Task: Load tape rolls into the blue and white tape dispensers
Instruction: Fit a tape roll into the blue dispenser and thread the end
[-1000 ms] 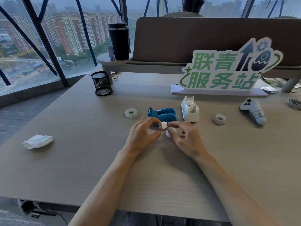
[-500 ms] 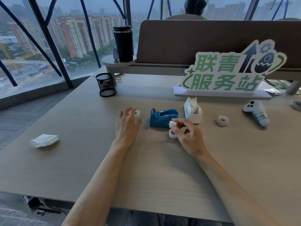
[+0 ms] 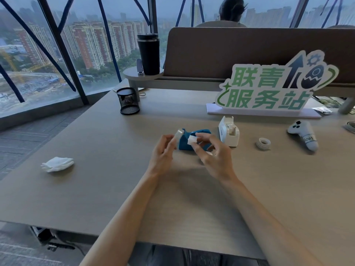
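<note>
My left hand (image 3: 163,152) holds a clear tape roll (image 3: 178,134) upright between thumb and fingertips, just left of the blue tape dispenser (image 3: 187,143). My right hand (image 3: 213,150) pinches a small white spool core (image 3: 192,140) in front of that dispenser, with something white partly hidden under the palm. The white tape dispenser (image 3: 228,133) stands to the right of the blue one. Another tape roll (image 3: 263,143) lies on the table further right.
A crumpled white tissue (image 3: 57,164) lies at the left. A black mesh pen cup (image 3: 128,101), a standing sign (image 3: 269,89) and a white controller (image 3: 304,134) sit further back. A black tumbler (image 3: 148,53) rests on a shelf. A person sits behind the divider.
My left hand reached to the roll lying left of the blue dispenser, picked it up and brought it back toward my right hand, which still holds the white core.
</note>
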Motion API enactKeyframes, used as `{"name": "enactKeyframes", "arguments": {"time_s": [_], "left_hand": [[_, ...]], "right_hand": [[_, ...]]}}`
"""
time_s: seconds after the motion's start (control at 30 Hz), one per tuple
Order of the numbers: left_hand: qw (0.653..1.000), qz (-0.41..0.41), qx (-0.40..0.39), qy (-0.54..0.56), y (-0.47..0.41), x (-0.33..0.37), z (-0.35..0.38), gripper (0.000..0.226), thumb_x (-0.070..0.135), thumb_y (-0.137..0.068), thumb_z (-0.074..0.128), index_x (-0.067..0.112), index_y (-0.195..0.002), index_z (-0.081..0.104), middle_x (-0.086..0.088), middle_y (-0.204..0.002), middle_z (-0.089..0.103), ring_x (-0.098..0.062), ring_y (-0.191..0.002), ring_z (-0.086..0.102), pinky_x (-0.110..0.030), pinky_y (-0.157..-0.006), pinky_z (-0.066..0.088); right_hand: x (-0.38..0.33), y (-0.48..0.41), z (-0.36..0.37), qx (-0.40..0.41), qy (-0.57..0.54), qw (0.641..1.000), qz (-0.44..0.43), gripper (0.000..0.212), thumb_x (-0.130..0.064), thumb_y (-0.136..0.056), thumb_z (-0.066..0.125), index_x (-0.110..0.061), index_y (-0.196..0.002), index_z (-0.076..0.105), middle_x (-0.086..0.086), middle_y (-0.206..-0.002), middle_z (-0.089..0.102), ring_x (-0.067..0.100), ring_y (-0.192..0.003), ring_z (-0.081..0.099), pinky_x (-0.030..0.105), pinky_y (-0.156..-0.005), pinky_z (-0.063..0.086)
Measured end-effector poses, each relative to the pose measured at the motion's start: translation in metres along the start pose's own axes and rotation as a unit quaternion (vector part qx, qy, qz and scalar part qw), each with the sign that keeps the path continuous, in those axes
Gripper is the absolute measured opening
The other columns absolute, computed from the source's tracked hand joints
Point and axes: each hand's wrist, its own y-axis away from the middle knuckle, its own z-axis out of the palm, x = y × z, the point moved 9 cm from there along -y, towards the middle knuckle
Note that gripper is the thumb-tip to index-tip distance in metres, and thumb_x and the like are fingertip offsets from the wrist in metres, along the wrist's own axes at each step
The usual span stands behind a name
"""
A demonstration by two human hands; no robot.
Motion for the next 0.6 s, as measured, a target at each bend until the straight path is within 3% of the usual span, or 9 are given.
{"name": "enactKeyframes", "arguments": {"time_s": [0.1, 0.2, 0.3, 0.37, 0.5, 0.6], "left_hand": [[0.997, 0.004, -0.075, 0.034, 0.011, 0.005, 0.026, 0.015, 0.019, -0.101, 0.040, 0.021, -0.102, 0.055, 0.003, -0.090, 0.061, -0.003, -0.078, 0.058, -0.021, -0.055, 0.042], [0.995, 0.006, -0.096, 0.026, 0.014, 0.006, 0.030, 0.016, 0.021, -0.102, 0.037, 0.016, -0.106, 0.052, 0.000, -0.091, 0.062, -0.001, -0.079, 0.059, -0.020, -0.057, 0.043], [0.994, 0.021, -0.110, -0.004, 0.015, 0.009, 0.033, 0.016, 0.020, -0.102, 0.037, 0.018, -0.106, 0.052, -0.001, -0.093, 0.062, -0.001, -0.079, 0.059, -0.013, -0.063, 0.043], [0.994, 0.027, -0.107, -0.024, 0.016, 0.008, 0.033, 0.016, 0.022, -0.102, 0.037, 0.023, -0.104, 0.053, -0.002, -0.093, 0.063, -0.003, -0.080, 0.058, -0.015, -0.065, 0.043], [0.993, 0.028, -0.099, -0.062, 0.017, 0.004, 0.032, 0.022, 0.034, -0.098, 0.038, 0.021, -0.102, 0.054, 0.002, -0.091, 0.064, -0.005, -0.079, 0.057, -0.028, -0.069, 0.044], [0.992, 0.033, -0.089, -0.081, 0.017, 0.005, 0.031, 0.026, 0.035, -0.097, 0.036, 0.015, -0.101, 0.053, -0.010, -0.089, 0.063, -0.011, -0.072, 0.052, -0.029, -0.067, 0.041]], "right_hand": [[0.003, 0.004, 0.005, 0.013, 0.019, 1.000, -0.019, 0.023, -0.030, -0.079, 0.075, -0.024, -0.101, 0.070, -0.005, -0.097, 0.071, 0.007, -0.088, 0.064, 0.020, -0.069, 0.052], [0.006, 0.007, 0.006, 0.003, 0.050, 0.997, -0.057, 0.032, -0.032, -0.077, 0.077, -0.018, -0.105, 0.071, 0.001, -0.101, 0.071, 0.013, -0.093, 0.065, 0.034, -0.069, 0.058], [0.005, 0.008, -0.001, 0.015, 0.056, 0.997, -0.060, 0.032, -0.031, -0.075, 0.076, -0.016, -0.104, 0.071, 0.002, -0.101, 0.072, 0.011, -0.092, 0.066, 0.020, -0.075, 0.055], [0.003, 0.007, -0.005, 0.023, 0.055, 0.997, -0.055, 0.034, -0.034, -0.075, 0.074, -0.017, -0.104, 0.071, -0.001, -0.099, 0.071, 0.006, -0.089, 0.064, 0.009, -0.077, 0.049], [0.001, 0.006, -0.008, 0.031, 0.065, 0.996, -0.062, 0.036, -0.037, -0.076, 0.070, -0.015, -0.103, 0.072, -0.004, -0.098, 0.070, 0.009, -0.089, 0.065, 0.011, -0.081, 0.049], [0.001, 0.006, -0.008, 0.030, 0.078, 0.994, -0.076, 0.032, -0.032, -0.076, 0.074, -0.015, -0.103, 0.072, 0.000, -0.098, 0.072, 0.011, -0.089, 0.065, 0.010, -0.081, 0.048]]}}
